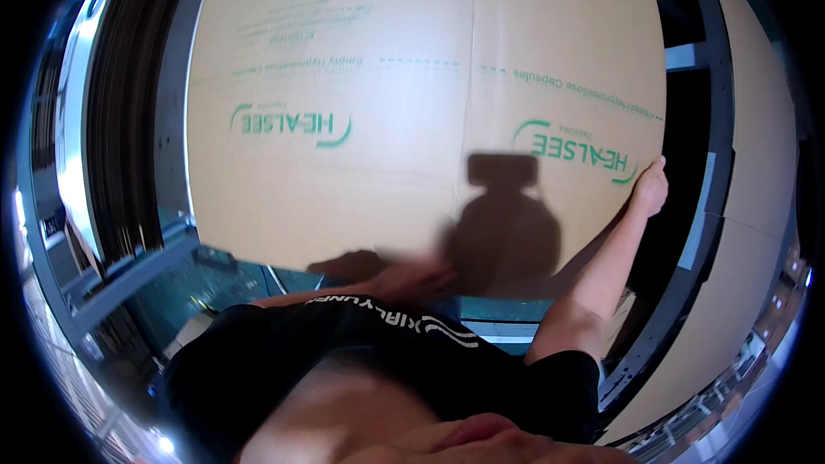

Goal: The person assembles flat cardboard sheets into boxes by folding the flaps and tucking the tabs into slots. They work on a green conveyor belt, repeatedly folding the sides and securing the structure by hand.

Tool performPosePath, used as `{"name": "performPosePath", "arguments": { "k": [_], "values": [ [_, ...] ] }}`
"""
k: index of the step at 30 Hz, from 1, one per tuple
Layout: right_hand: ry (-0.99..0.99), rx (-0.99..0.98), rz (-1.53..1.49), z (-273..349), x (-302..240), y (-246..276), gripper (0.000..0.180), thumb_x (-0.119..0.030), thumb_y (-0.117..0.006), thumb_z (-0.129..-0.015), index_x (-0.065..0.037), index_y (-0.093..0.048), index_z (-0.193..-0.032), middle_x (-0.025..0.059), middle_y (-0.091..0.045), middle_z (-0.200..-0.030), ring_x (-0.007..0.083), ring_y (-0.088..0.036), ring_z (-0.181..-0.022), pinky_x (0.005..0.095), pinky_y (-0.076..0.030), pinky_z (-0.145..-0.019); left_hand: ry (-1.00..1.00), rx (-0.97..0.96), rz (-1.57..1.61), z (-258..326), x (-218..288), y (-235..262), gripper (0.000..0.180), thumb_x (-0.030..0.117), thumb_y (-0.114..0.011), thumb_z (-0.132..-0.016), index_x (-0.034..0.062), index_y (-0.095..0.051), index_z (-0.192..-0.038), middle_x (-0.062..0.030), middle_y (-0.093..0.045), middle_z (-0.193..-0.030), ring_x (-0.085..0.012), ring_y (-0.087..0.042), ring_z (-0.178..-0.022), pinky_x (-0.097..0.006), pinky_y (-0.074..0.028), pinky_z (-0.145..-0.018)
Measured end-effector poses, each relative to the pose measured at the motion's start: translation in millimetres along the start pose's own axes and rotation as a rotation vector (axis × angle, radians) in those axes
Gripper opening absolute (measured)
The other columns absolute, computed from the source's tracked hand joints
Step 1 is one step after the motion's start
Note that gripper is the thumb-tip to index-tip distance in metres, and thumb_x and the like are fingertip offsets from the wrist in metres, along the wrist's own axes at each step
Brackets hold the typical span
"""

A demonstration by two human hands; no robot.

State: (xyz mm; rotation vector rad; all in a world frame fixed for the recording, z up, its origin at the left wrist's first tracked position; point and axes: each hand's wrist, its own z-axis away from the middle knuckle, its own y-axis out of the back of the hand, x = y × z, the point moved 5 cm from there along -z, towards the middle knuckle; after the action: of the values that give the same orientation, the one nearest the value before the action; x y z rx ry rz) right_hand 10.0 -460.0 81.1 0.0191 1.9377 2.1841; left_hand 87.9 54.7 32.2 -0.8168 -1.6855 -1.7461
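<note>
A large flat cardboard carton blank [391, 189] with green print and a fold line down its middle spreads out in front of me. My right hand [653, 187] is closed round its right edge, the fingers partly hidden. At the near edge, close to my body, my left hand [418, 277] touches or nearly touches the cardboard. Motion smears its fingers, so their pose is unclear. A dark shadow of a head falls across the near right part of the cardboard.
Dark brown sheets stand packed on edge [129, 112] at the left, beside a grey metal frame [129, 279]. Along the right runs a dark metal rail [720, 120], with more large cardboard [756, 215] beyond it. Green floor [228, 283] shows below the near edge.
</note>
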Motion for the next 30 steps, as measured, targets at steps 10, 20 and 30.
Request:
{"name": "performPosePath", "arguments": {
  "k": [10,20,30],
  "values": [
    [0.327,-0.067,-0.177,3.5,-5.9,-17.3,0.068,-0.053,-0.027,-0.095,0.000,-0.067,-0.111,0.0256,-0.064,-0.114,0.0452,-0.058,-0.110,0.0514,-0.045,-0.095,0.130,0.381,-0.236,-7.0,8.6,68.8,0.063,0.016,-0.069,-0.074,-0.0016,-0.050,-0.132,-0.0214,-0.046,-0.140,-0.0389,-0.039,-0.135,-0.045,-0.033,-0.113],
    [0.668,0.095,-0.096,51.1,58.2,-5.7,0.035,-0.030,-0.070,-0.081,-0.004,-0.067,-0.104,0.0198,-0.063,-0.110,0.0374,-0.058,-0.103,0.0478,-0.047,-0.090,0.224,0.242,-0.448,-10.8,24.1,58.1,0.069,0.018,-0.078,-0.068,-0.0039,-0.051,-0.128,-0.0229,-0.044,-0.140,-0.0383,-0.040,-0.133,-0.042,-0.034,-0.114],
    [0.284,0.477,-0.377,33.5,397.6,115.5,0.044,-0.002,-0.065,-0.075,-0.005,-0.061,-0.118,0.0151,-0.062,-0.115,0.0350,-0.054,-0.110,0.0423,-0.042,-0.098,0.180,0.090,-0.530,-27.3,30.7,52.2,0.081,0.021,-0.077,-0.073,-0.0062,-0.038,-0.138,-0.0276,-0.035,-0.146,-0.0429,-0.034,-0.137,-0.045,-0.032,-0.114]
  ]
}}
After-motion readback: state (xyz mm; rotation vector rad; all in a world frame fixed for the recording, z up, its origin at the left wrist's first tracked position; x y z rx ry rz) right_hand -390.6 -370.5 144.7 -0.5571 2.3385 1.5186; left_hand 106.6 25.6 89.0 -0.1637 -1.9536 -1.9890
